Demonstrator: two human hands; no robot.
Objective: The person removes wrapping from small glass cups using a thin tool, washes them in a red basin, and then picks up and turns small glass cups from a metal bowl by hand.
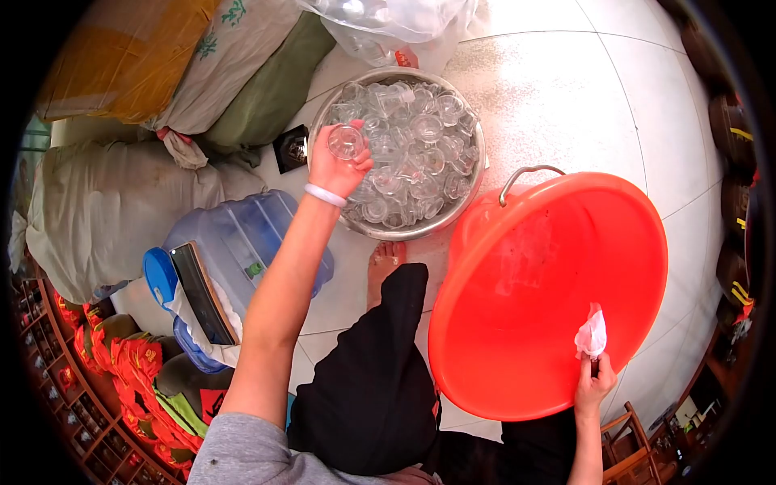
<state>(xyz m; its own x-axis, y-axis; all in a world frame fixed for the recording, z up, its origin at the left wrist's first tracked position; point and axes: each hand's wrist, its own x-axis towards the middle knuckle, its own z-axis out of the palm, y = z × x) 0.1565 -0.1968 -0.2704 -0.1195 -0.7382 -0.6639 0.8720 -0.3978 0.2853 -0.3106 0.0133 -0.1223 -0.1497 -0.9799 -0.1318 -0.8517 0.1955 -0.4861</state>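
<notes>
My left hand [338, 166], with a pale band round the wrist, is closed on a small clear glass cup [346, 142]. It is over the left side of a round metal basin [477, 174] heaped with similar clear glass cups [427, 128]. At the lower right, my right hand [596, 386] pinches a short dark handle with a bunched whitish-pink cloth [592, 333] at its tip. The cloth shows in front of the inside of a large red bucket [493, 323], which is tilted with its mouth toward me. My fingers partly hide the handle.
A blue water jug [230, 230] lies at left, with a dark flat object [204, 295] beside it. Several stuffed sacks [113, 202] are piled at upper left. A clear plastic bag [388, 24] sits behind the basin. My bare foot [383, 263] is just in front of the basin.
</notes>
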